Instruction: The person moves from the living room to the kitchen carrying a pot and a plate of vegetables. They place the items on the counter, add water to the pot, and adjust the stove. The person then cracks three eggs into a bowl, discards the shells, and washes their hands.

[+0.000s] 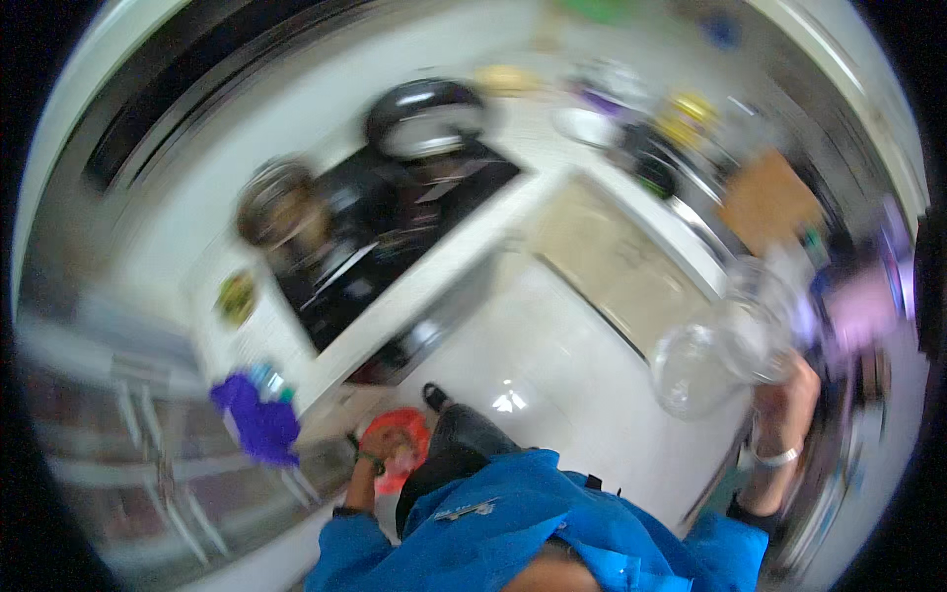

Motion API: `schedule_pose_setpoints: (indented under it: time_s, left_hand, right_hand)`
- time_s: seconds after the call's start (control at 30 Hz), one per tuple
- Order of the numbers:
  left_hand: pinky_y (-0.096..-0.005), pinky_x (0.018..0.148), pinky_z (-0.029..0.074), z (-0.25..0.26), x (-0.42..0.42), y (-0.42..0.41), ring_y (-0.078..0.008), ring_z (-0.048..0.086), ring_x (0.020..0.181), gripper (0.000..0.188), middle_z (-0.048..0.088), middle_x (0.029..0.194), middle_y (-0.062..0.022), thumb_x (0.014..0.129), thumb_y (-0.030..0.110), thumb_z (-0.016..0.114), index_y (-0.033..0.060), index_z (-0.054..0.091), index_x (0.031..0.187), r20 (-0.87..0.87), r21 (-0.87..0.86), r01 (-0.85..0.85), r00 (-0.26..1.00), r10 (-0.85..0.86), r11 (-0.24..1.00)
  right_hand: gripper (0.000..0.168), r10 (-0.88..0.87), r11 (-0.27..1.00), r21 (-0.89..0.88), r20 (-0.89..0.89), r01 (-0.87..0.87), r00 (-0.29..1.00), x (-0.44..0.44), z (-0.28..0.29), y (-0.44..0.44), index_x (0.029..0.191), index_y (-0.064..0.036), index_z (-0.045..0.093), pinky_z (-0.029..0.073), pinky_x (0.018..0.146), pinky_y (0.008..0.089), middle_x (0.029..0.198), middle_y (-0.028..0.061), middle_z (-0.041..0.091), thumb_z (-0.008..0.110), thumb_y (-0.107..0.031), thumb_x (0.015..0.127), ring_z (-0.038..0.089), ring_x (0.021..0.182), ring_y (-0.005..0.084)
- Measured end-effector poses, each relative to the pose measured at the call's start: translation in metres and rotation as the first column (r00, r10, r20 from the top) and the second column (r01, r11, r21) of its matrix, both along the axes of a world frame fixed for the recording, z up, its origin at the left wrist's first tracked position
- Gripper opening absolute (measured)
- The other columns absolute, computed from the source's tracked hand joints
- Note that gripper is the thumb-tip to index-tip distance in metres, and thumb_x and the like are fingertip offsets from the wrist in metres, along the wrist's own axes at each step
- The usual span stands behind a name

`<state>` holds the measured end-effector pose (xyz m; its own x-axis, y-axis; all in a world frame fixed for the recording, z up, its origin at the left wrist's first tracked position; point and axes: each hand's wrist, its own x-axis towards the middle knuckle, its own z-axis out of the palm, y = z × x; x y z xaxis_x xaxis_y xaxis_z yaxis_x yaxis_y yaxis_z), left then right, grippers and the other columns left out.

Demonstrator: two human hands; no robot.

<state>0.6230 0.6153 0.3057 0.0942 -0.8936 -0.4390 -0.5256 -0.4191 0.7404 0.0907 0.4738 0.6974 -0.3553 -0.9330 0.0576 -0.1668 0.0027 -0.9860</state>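
Observation:
The view is strongly blurred. Low at the left, my left hand (381, 448) grips a red plastic item (405, 425), held beside my leg; whether it is a bag or a bowl I cannot tell. Out to the right, my right hand (795, 388) has its fingers around a clear container (755, 325). A second clear round piece (688, 374) overlaps that container on its left, and I cannot tell if the two are joined. Both clear pieces are held up near the counter's right-hand end.
A black gas hob (399, 214) carries a dark wok (425, 118) and a brownish pot (285, 203). Purple cloth (259, 422) hangs at the counter's left corner. Beige cabinet doors (607, 251) stand under the right counter. A brown board (769, 203) and a yellow container (688, 118) are above.

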Motion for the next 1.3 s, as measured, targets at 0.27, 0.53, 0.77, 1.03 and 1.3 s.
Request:
schedule_pose_setpoints:
  time_s: [0.27, 0.53, 0.77, 1.03, 1.3]
  left_hand:
    - [-0.0385, 0.06, 0.051, -0.092, -0.15, -0.234, -0.0264, 0.061, 0.065, 0.033, 0.063, 0.084, -0.0106, 0.083, 0.035, 0.042, 0.0072, 0.059, 0.089, -0.01, 0.327, 0.359, 0.926, -0.376, 0.874]
    - [-0.043, 0.054, 0.051, -0.123, -0.321, -0.428, -0.0262, 0.061, 0.069, 0.027, 0.061, 0.085, -0.0127, 0.08, 0.006, 0.055, 0.006, 0.052, 0.107, -0.255, 0.603, 0.267, 0.958, -0.135, 0.752]
    - [-0.0432, 0.072, 0.048, -0.201, -0.461, -0.54, -0.0289, 0.06, 0.083, 0.028, 0.062, 0.096, -0.0104, 0.08, 0.02, 0.051, 0.0123, 0.055, 0.106, 0.298, 0.347, 0.92, 0.076, -0.951, 0.183]
    - [-0.0393, 0.065, 0.051, -0.012, -0.761, -0.573, -0.0242, 0.062, 0.077, 0.031, 0.062, 0.09, -0.0136, 0.081, 0.008, 0.055, 0.003, 0.05, 0.112, -0.309, 0.381, 0.691, 0.721, -0.62, 0.615]
    - [-0.0352, 0.062, 0.051, 0.018, -0.905, -0.539, -0.0241, 0.061, 0.078, 0.036, 0.061, 0.091, -0.0135, 0.079, 0.014, 0.058, 0.0009, 0.05, 0.111, -0.254, 0.254, 0.591, 0.805, -0.537, 0.765]
  right_hand:
    - [0.037, -0.321, 0.943, 0.099, 0.035, 0.316, 0.946, -0.188, -0.108, 0.054, 0.061, -0.007, 0.049, 0.026, 0.041, 0.0215, 0.051, -0.0051, 0.038, 0.061, -0.035, 0.082, 0.032, 0.046, 0.0036]
    - [0.038, -0.716, 0.682, 0.101, 0.295, 0.724, 0.633, -0.333, -0.169, 0.068, 0.06, -0.012, 0.04, 0.019, 0.037, 0.0212, 0.05, -0.0052, 0.032, 0.054, -0.035, 0.086, 0.026, 0.041, 0.005]
    - [0.043, -0.855, 0.465, -0.025, 0.247, 0.885, 0.456, -0.524, -0.146, 0.029, 0.059, -0.014, 0.036, 0.02, 0.036, 0.0219, 0.049, -0.0046, 0.031, 0.052, -0.042, 0.086, 0.028, 0.039, 0.0064]
    - [0.045, -0.944, 0.105, -0.068, 0.306, 0.992, 0.121, -0.737, -0.103, 0.038, 0.057, -0.015, 0.037, 0.022, 0.036, 0.023, 0.048, -0.0044, 0.03, 0.056, -0.047, 0.082, 0.029, 0.039, 0.0076]
    - [0.043, -0.946, 0.036, -0.266, 0.303, 0.963, 0.119, -0.977, -0.06, 0.056, 0.057, -0.014, 0.04, 0.023, 0.036, 0.0228, 0.047, -0.004, 0.033, 0.06, -0.045, 0.079, 0.03, 0.039, 0.0074]
